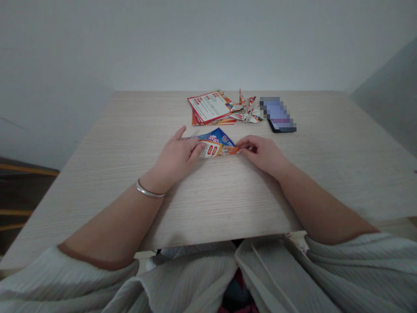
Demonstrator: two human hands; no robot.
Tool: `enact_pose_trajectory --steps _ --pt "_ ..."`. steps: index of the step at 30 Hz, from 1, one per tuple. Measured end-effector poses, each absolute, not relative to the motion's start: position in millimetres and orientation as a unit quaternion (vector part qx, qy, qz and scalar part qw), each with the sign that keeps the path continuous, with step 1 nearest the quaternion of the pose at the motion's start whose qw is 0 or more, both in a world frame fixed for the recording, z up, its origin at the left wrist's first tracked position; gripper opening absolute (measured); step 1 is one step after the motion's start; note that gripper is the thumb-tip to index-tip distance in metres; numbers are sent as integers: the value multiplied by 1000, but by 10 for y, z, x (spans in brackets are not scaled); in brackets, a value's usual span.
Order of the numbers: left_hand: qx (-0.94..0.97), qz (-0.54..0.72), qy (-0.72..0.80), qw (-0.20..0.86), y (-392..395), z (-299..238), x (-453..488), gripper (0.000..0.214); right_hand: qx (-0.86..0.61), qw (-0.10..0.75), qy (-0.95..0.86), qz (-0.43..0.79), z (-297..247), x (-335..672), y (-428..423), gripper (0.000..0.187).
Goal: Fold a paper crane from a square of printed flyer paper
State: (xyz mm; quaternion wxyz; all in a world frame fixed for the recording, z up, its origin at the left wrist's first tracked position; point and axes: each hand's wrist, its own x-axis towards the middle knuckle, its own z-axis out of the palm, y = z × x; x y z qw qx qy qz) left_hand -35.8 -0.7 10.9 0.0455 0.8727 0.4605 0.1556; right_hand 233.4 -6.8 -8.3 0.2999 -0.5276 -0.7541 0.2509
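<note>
A printed sheet of paper (215, 148), blue on one face and white, red and orange on the other, lies partly folded between my hands. A long strip along its near side is turned over, and a blue point sticks up behind it. My left hand (177, 156), wearing a silver bangle at the wrist, grips the left end with its thumb on top; its index finger points away. My right hand (260, 152) pinches the right corner between thumb and fingertips. The left end of the paper is hidden under my left hand.
Behind the paper lies a stack of printed leaflets (210, 108). Several folded paper pieces (246, 111) sit beside it, and a phone (278, 116) rests to their right. The wooden table (130, 126) meets a pale wall at its far edge.
</note>
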Motion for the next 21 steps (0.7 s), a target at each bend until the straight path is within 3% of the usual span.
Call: enact_pose_trajectory --steps 6,14,21 --pt "840 182 506 63 -43 120 -334 34 -480 269 -811 196 -110 2356 -40 20" --pt "932 113 307 155 -4 99 -387 37 -385 179 -901 92 -31 2401 -68 20" --pt "926 134 314 162 28 34 -408 28 -391 160 -903 77 -10 2406 -97 15"
